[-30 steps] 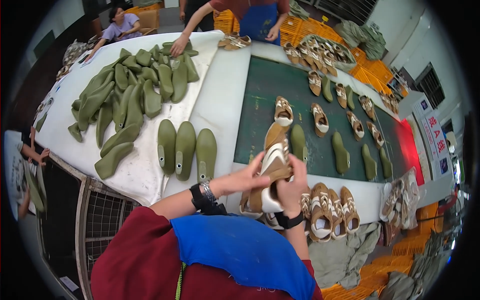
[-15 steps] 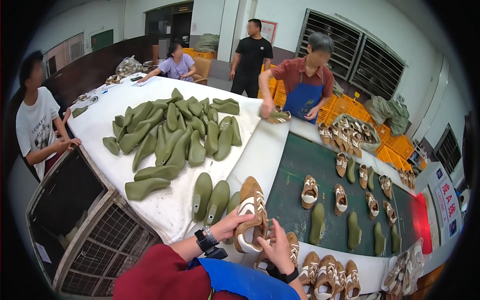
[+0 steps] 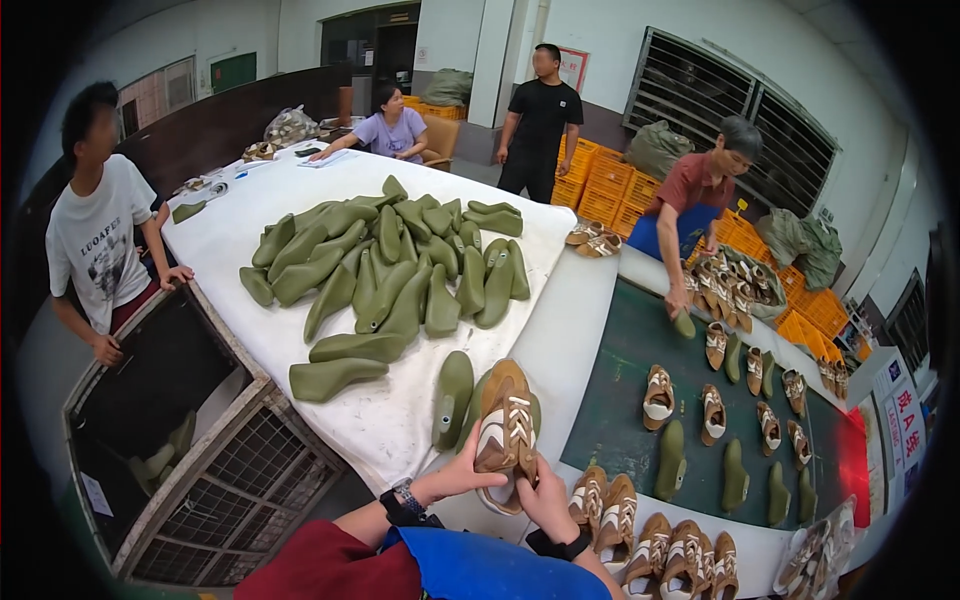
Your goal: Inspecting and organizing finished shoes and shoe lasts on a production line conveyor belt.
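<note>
Between my two hands is a brown suede sneaker (image 3: 508,412) with white stripes and laces, toe pointing away from me. My left hand (image 3: 457,480) grips its left side near the heel, thumb on the upper. On the heel's right edge, the fingers of my right hand (image 3: 547,498) are closed. A green shoe last (image 3: 453,398) lies on the white cloth just left of the sneaker, and another is partly hidden behind it. To the right of my right hand, several matching sneakers (image 3: 652,548) stand along the table's near edge.
A heap of green lasts (image 3: 385,265) covers the white-clothed table (image 3: 235,265). Sneakers and lasts sit in pairs on the green conveyor belt (image 3: 625,350). A co-worker's hand (image 3: 678,300) reaches over it with a last. A mesh-sided cart (image 3: 225,490) stands at left, beside another person.
My right hand's fingers have gone from spread beside the sneaker to closed on its heel. The aproned co-worker has moved right, from the table corner to the belt. My view has shifted left.
</note>
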Motion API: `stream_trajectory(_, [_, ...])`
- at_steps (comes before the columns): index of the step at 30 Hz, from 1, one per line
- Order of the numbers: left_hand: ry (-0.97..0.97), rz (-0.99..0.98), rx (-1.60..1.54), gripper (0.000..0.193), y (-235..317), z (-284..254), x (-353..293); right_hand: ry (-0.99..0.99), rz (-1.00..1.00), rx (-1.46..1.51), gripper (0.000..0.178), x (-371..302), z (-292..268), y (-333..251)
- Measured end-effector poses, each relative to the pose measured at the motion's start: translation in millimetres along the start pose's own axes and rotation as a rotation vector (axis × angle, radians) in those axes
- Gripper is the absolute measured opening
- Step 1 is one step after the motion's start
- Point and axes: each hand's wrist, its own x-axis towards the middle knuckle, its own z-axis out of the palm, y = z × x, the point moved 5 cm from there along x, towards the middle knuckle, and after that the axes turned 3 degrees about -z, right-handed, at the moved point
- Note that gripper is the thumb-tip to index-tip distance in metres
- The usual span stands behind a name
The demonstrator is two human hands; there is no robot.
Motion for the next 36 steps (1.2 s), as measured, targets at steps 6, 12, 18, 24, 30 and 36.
stream_trajectory(6, [0.187,-0.039,-0.159,0.083,30,-48,-5,-0.212,0.213,0.553,0.051,20,38,10])
stream_trajectory(12, [0.22,-0.008,-0.199,0.073,42,-88,3,-0.031,0.044,-0.67,0.06,23,42,50])
stream_trajectory(18, [0.118,-0.055,-0.129,0.074,20,-78,24,-0.297,0.335,-0.617,0.082,17,69,66])
stream_trajectory(24, [0.096,0.048,0.251,0.084,-37,-75,54,-0.123,0.366,-0.408,0.074,21,68,77])
stream_trajectory(30, [0.095,-0.095,0.136,0.079,-32,-71,55,0.208,0.645,0.617,0.037,59,-13,94])
stream_trajectory(36, [0.07,-0.104,0.131,0.071,-38,-64,54,0.414,0.483,0.183,0.047,96,-88,166])
